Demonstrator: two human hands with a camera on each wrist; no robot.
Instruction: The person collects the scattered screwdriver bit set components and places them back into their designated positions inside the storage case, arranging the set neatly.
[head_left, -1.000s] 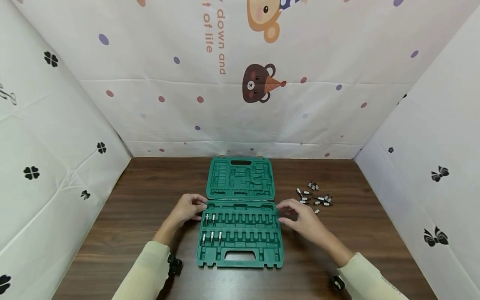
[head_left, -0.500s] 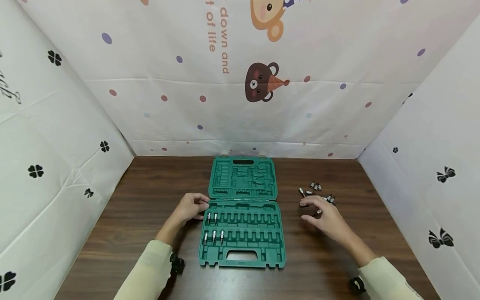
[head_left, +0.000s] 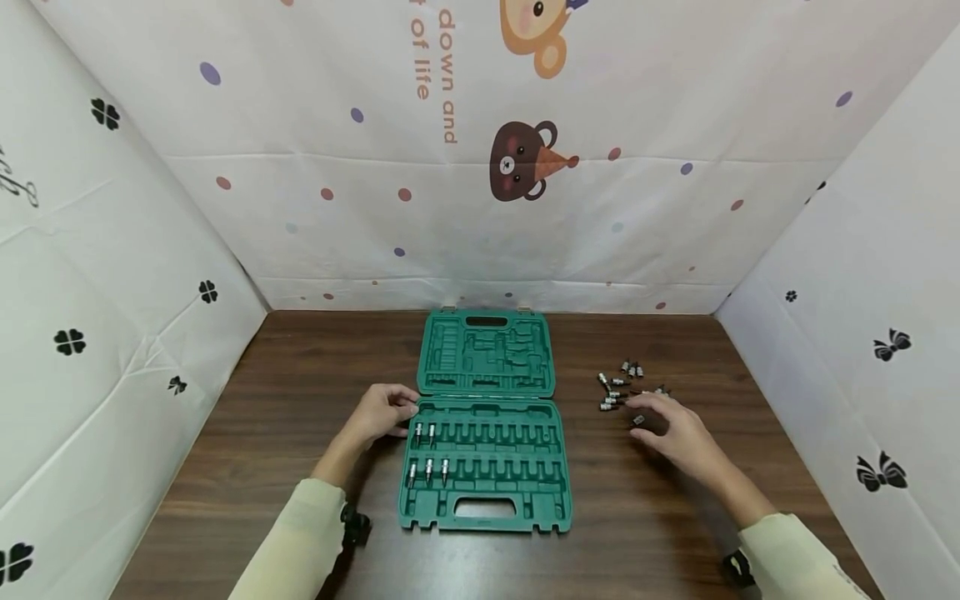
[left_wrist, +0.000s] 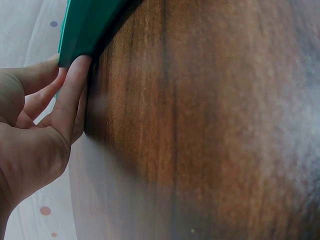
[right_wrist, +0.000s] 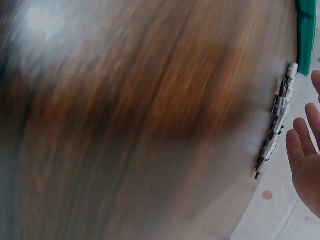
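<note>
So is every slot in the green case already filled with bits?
No, the green case holds only five bits at its left end; other slots are bare.

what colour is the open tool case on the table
Green, the tool case lying open on the brown wooden table; it shows best in the head view.

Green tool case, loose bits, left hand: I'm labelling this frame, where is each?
Green tool case (head_left: pixel 486 505): head view, near handle edge.
Loose bits (head_left: pixel 615 383): head view, middle of the pile.
Left hand (head_left: pixel 381 412): head view, back of the hand.
</note>
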